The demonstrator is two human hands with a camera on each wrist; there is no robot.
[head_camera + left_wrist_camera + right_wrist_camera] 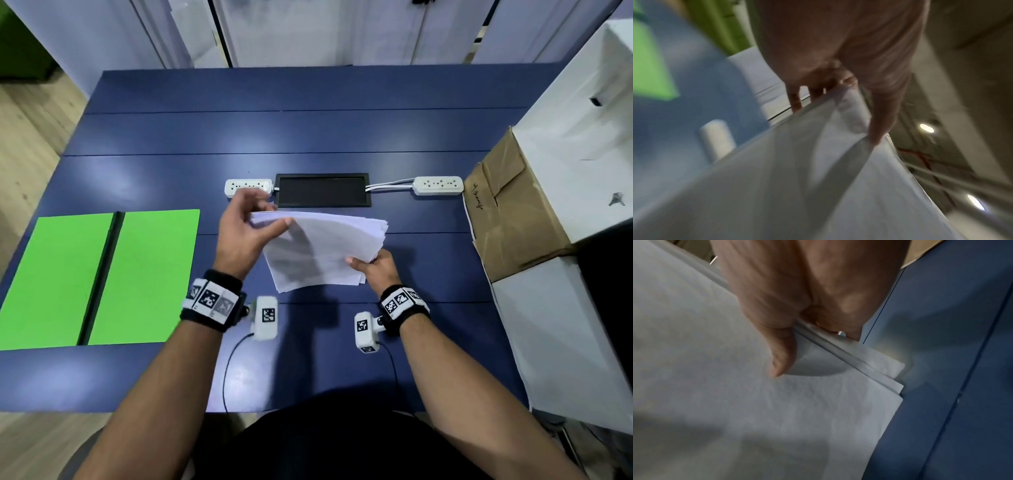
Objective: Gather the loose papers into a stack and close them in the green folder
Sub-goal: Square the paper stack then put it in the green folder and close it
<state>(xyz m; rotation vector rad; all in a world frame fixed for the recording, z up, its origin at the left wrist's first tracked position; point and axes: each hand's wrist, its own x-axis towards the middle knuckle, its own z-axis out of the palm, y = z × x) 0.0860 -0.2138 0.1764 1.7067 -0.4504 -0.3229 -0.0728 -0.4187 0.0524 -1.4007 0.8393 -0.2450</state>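
Note:
A bundle of white papers is held up over the middle of the blue table, its sheets bowed and not squared. My left hand pinches the bundle's far left corner, thumb on top. My right hand pinches the right edge near its near corner. In the left wrist view my left hand grips the top edge of the curved papers. In the right wrist view my right hand has its thumb on the papers and fingers beneath. The green folder lies open and flat at the left.
Two white power strips flank a black cable hatch beyond the papers. A brown cardboard box and white boxes crowd the table's right edge.

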